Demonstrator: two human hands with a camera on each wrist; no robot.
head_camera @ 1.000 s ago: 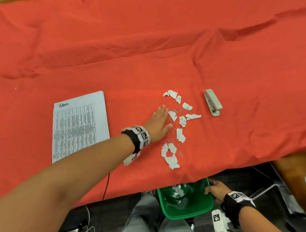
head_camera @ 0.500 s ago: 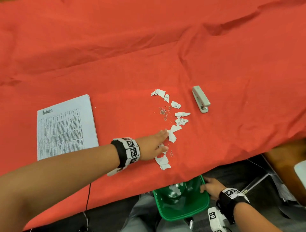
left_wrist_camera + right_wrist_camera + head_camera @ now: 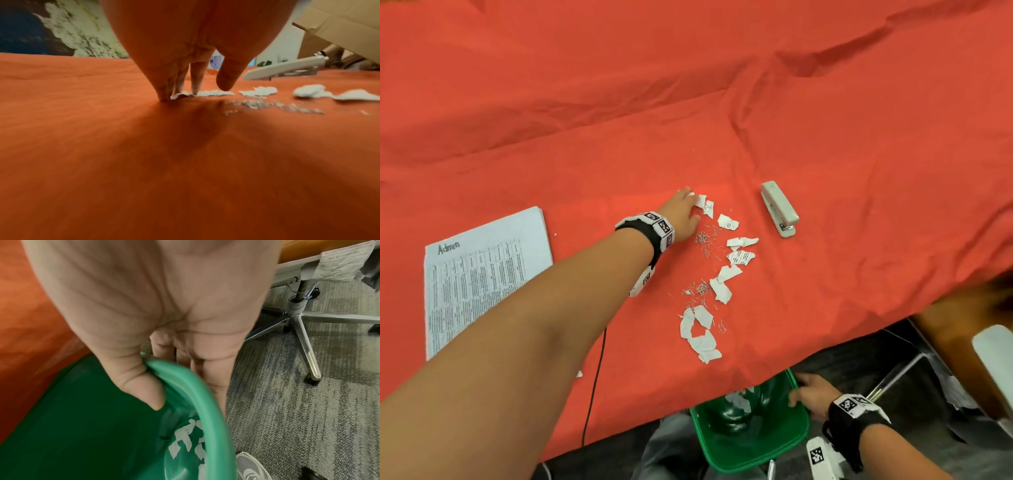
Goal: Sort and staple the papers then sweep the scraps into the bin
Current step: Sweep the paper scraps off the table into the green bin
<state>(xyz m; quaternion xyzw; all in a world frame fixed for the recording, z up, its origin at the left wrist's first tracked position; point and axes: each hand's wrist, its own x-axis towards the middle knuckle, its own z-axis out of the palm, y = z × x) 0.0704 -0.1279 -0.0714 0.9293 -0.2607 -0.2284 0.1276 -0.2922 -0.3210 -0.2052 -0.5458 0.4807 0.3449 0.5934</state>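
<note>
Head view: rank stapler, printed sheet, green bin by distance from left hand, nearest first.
From the left hand, fingers down at the far end of the scrap trail:
1. Stapler, to its right on the cloth.
2. Printed sheet, to its left and nearer the person; by a small margin only.
3. Green bin, below the table's near edge, held by the right hand.

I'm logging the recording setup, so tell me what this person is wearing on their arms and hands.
Both forearms are bare, no sleeves or gloves. The left hand and right hand each have a black wrist strap ringed with white square tiles printed with black-and-white coded markers. A small white block with another marker hangs from each strap.
</note>
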